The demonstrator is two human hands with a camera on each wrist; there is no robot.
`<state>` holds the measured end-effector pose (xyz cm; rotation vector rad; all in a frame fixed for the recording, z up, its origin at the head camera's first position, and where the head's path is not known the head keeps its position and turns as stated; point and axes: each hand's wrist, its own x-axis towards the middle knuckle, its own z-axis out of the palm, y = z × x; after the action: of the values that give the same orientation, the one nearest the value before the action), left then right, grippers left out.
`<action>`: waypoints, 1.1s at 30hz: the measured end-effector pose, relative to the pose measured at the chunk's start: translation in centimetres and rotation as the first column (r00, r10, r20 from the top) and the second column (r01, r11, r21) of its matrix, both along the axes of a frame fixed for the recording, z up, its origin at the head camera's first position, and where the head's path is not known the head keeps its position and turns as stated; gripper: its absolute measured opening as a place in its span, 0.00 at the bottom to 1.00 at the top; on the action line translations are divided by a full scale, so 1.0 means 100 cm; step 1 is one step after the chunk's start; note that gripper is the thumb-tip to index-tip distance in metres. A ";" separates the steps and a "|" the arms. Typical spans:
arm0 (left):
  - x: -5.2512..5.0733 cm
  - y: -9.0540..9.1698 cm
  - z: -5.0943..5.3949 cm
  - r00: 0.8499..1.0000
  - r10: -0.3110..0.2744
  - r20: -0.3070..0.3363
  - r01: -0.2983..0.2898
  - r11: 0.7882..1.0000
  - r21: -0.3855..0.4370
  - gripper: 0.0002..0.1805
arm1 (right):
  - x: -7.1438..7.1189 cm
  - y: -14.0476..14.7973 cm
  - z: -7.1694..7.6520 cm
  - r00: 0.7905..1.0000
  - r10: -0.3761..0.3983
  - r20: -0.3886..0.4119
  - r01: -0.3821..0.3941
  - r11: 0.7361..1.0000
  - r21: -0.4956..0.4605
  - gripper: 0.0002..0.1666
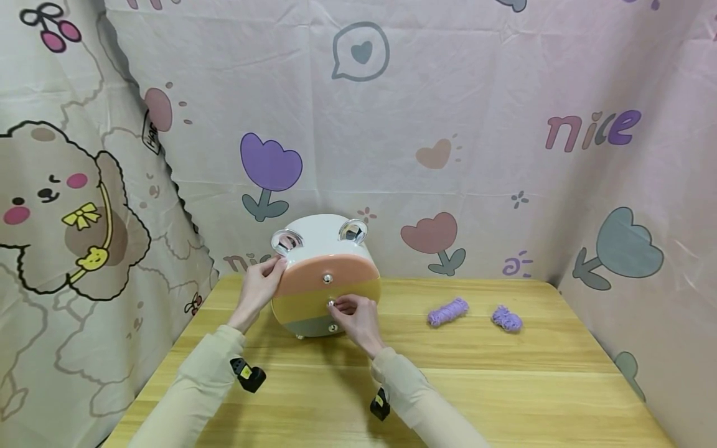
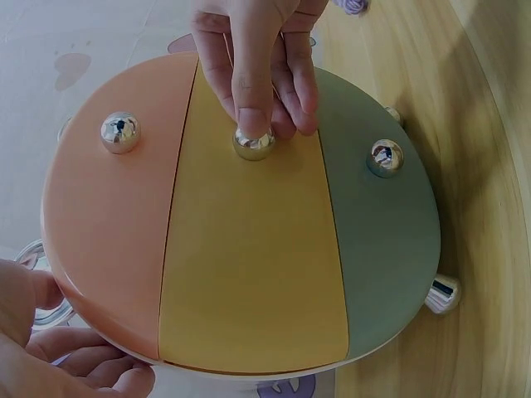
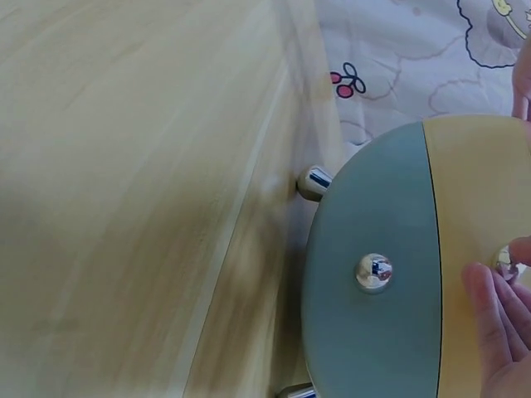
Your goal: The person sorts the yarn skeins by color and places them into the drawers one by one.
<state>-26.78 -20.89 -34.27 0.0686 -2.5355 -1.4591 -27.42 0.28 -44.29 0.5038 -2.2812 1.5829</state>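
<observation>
A small rounded drawer box (image 1: 322, 239) with a white body, silver ears and silver feet stands on the wooden table. Its front has an orange drawer (image 2: 112, 215), a yellow drawer (image 2: 249, 274) and a green drawer (image 2: 377, 232), each with a round silver knob. My right hand (image 1: 358, 317) pinches the yellow drawer's knob (image 2: 253, 145) between thumb and fingers. The yellow drawer looks level with its neighbours. At the box's upper left side, my left hand (image 1: 262, 286) rests against the edge beside one silver ear (image 1: 287, 241), its fingers partly hidden behind the box.
Two purple yarn bundles lie to the right on the table (image 1: 476, 386): a long one (image 1: 448, 312) and a rounder one (image 1: 506, 318). A printed curtain (image 1: 487, 93) hangs behind the table and along both sides.
</observation>
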 end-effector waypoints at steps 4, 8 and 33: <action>0.000 0.000 0.000 1.000 0.002 0.002 -0.002 1.000 0.005 0.29 | -0.001 0.000 0.000 1.000 -0.001 -0.018 0.001 1.000 -0.001 0.07; 0.000 0.000 0.000 1.000 0.003 0.004 -0.003 1.000 0.004 0.29 | -0.001 0.000 -0.001 1.000 -0.001 -0.028 0.001 1.000 -0.002 0.07; 0.000 0.000 0.001 1.000 -0.002 0.010 0.002 1.000 0.011 0.29 | -0.001 0.009 -0.041 0.993 0.012 0.115 -0.018 0.999 0.049 0.13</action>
<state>-26.77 -20.89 -34.17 0.0758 -2.5363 -1.4773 -27.52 1.14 -48.37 0.4544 -2.4123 1.6033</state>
